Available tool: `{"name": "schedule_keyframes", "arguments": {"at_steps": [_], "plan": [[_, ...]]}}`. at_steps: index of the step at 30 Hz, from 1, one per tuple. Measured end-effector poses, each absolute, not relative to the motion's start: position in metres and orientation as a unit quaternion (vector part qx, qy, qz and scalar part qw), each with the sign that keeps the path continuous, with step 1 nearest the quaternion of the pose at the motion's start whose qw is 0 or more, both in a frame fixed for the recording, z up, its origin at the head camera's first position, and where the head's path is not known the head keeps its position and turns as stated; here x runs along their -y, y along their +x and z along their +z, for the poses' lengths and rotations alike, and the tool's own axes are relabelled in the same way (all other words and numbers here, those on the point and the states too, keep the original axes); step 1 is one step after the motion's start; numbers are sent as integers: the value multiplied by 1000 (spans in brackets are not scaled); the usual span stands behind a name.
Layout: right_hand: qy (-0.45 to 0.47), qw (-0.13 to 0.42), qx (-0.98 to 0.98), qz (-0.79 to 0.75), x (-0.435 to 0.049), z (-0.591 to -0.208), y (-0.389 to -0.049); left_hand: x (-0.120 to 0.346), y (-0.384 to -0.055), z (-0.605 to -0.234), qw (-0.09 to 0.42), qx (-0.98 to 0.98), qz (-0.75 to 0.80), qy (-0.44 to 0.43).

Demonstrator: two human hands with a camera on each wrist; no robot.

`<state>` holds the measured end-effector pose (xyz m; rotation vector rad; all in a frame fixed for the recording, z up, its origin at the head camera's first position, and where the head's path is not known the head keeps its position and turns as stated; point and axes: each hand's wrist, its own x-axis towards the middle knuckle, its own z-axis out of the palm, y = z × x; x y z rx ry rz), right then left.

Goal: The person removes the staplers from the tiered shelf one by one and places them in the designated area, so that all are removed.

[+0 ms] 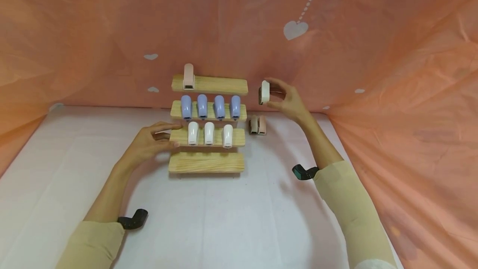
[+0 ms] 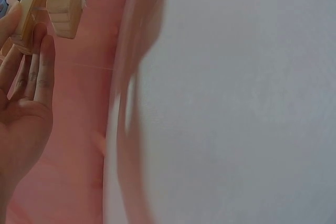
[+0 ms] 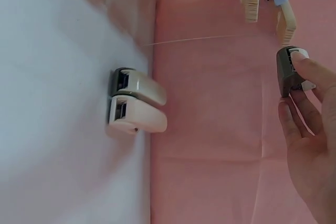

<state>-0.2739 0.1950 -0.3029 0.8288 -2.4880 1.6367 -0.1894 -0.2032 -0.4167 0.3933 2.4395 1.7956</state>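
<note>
My right hand [image 1: 286,101] holds a small white stapler [image 1: 264,92] between thumb and fingers, to the right of the top shelf; its dark underside [image 3: 285,72] shows in the right wrist view. My left hand [image 1: 149,139] grips the left end of the third board of a tiered wooden rack [image 1: 206,165], thumb on one face and fingers on the other. That board bears three white staplers [image 1: 209,133]. Several lavender staplers [image 1: 219,107] stand in a row on the board above. One pink stapler [image 1: 189,76] is at the left of the top board.
Right of the rack, a beige stapler [image 1: 254,124] and a pink stapler lie side by side on the white tabletop [image 1: 224,219]. An orange-pink cloth [image 1: 224,20] with heart prints hangs behind and at the sides. A black wrist camera [image 1: 135,219] is on each forearm.
</note>
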Motion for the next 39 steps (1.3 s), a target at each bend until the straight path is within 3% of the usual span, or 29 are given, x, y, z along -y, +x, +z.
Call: {"name": "schedule_keyframes", "arguments": {"at_steps": [16, 24, 39], "plan": [[217, -17, 819, 531, -220, -333, -267, 203, -187, -420, 31, -792, 593, 142], [211, -10, 834, 510, -232, -350, -268, 203, -187, -419, 39, -791, 596, 134], [205, -20, 818, 537, -256, -412, -288, 204, -189, -422, 28, -804, 577, 140]]}}
